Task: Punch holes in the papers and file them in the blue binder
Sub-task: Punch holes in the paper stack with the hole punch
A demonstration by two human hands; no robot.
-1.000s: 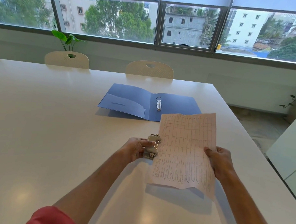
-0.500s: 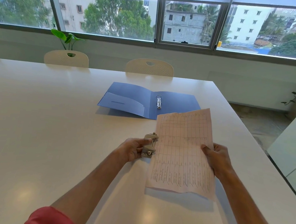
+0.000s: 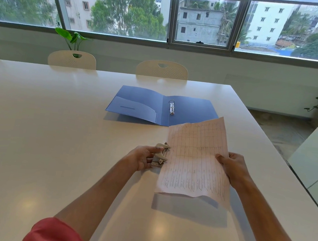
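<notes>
A blue binder (image 3: 192, 112) lies open on the white table (image 3: 56, 130), its metal ring clip (image 3: 171, 107) showing at the spine. My left hand (image 3: 143, 157) grips a small metal hole punch (image 3: 160, 155) just above the table. The left edge of a printed paper sheet (image 3: 195, 160) sits in the punch's slot. My right hand (image 3: 233, 166) holds the sheet by its right edge, lifted off the table and tilted up at the far end. The sheet's far corner overlaps the binder's near right corner in view.
Cream chairs (image 3: 162, 69) stand along the table's far side, below a row of windows. A leafy plant (image 3: 73, 38) rises behind the left chair. The table's right edge (image 3: 279, 155) drops to the floor, with a white cabinet (image 3: 316, 155) beyond.
The paper's left edge has stayed in the punch while both hands shifted slightly. The sheet's far end has tilted a little differently. The binder has not moved.
</notes>
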